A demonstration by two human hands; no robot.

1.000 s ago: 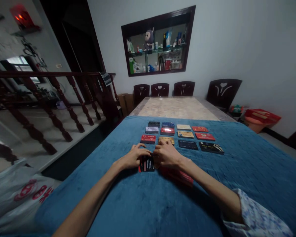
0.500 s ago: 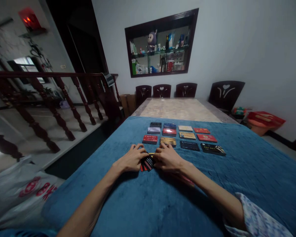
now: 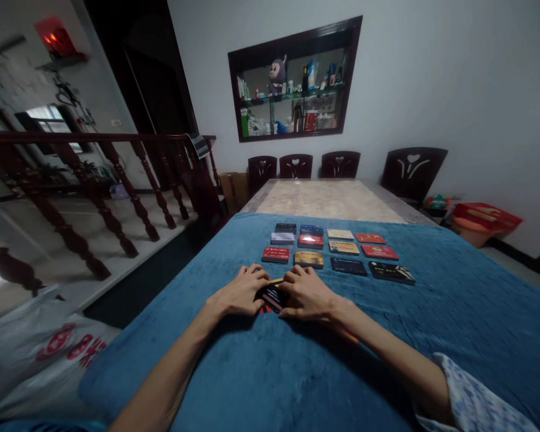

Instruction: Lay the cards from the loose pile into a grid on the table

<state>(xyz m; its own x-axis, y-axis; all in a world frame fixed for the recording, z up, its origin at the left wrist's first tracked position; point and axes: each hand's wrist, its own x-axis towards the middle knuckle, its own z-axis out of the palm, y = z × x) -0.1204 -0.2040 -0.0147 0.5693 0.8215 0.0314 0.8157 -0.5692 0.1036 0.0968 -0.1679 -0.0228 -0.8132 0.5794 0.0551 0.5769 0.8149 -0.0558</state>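
Note:
My left hand and my right hand rest close together on a blue blanket, fingers curled over a small pile of dark and red cards pinched between them. Just beyond my fingertips, several cards lie flat in neat rows: red, gold, dark blue, black and pale ones. The nearest row starts with a red card and a gold card.
A marble table top shows beyond the blanket, with dark wooden chairs at its far end and right side. A wooden railing runs at the left. A white bag lies lower left, a red basin at right.
My hands drew closer over the card pile. The black card on top turned from square-on to slanted, and the pile now shows less between my fingers.

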